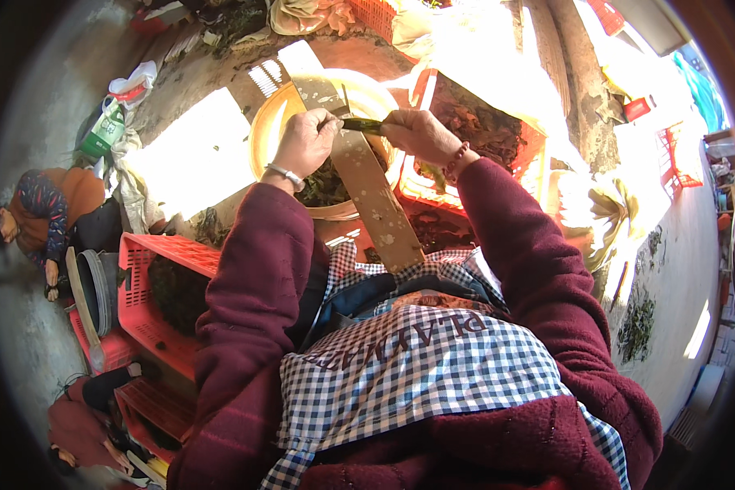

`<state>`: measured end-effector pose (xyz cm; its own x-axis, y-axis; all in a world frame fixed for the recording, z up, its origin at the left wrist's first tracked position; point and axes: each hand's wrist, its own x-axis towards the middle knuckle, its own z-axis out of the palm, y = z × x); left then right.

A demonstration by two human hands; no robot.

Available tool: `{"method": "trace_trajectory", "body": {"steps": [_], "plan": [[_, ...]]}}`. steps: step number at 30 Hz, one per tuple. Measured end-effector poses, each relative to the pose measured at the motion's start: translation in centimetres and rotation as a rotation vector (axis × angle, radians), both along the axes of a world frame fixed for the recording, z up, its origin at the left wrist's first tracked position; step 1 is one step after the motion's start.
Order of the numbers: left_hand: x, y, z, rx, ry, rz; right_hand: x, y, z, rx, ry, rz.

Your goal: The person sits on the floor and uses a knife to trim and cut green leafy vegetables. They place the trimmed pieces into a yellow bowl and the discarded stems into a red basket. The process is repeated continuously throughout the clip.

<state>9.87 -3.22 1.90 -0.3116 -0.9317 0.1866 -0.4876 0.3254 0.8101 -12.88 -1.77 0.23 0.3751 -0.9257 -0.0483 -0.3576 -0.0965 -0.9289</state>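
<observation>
Between my two hands a dark green, leaf-like strip (362, 126) is stretched above a narrow wooden board (373, 196). My left hand (311, 139) pinches its left end, and my right hand (418, 136) grips the right end in closed fingers. The board lies across a round yellow basin (258, 144), running from my lap to the basin's far side. Dark green leafy matter (323, 187) lies in the basin under the board. Right of the basin, a red plastic crate (530, 150) holds brownish, wilted leaves (474, 122).
Red crates stand at my left, one (171, 245) with dark greenery inside. Two people (73, 202), (89, 422) are bent over at the far left. A grey bucket (92, 288) is beside the nearer crate. Cloth sacks (612, 211) lie at right; glare washes out part of the floor.
</observation>
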Motion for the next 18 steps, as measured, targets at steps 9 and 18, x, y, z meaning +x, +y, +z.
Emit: {"method": "trace_trajectory", "body": {"steps": [9, 18], "plan": [[-0.7, -3.5, -3.7, -0.051, -0.211, 0.309, 2.6, -8.2, -3.4, -0.174, 0.231, -0.072], [-1.0, -3.8, -5.1, -0.058, -0.012, 0.386, 1.9, -7.4, -3.1, 0.043, -0.118, -0.184]]}}
